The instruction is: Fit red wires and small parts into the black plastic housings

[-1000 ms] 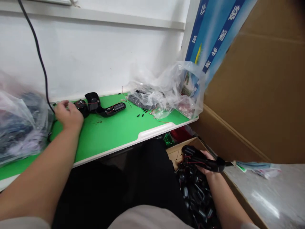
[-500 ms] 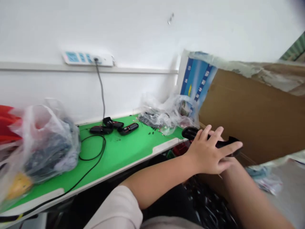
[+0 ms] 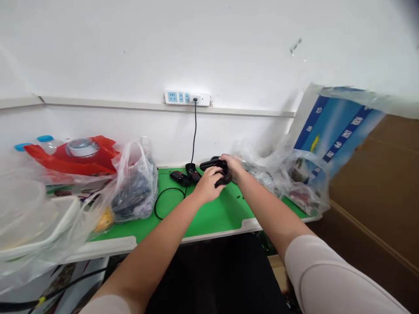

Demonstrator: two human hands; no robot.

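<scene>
At the far end of the green bench top [image 3: 216,220], both hands close on one glossy black moulded part [image 3: 223,172]. The left hand [image 3: 207,185] wraps its near side and the right hand [image 3: 234,163] comes over the top, fingers curled, so the part is clamped between them, not resting loose (whether it also touches the bench cannot be told from this angle). A two-handed hold like this suggests the part needs steadying. Just beside it lie two similar black parts [image 3: 185,175], apparently placed within easy reach. A black cable [image 3: 195,131] drops from a white power strip [image 3: 186,98] and loops across the bench, which probably explains why the work sits below the sockets. To the left stands a translucent plastic bag [image 3: 134,187] of dark items; to the right, a clear plastic bag [image 3: 304,187] is bunched against cardboard sheeting [image 3: 376,174].
</scene>
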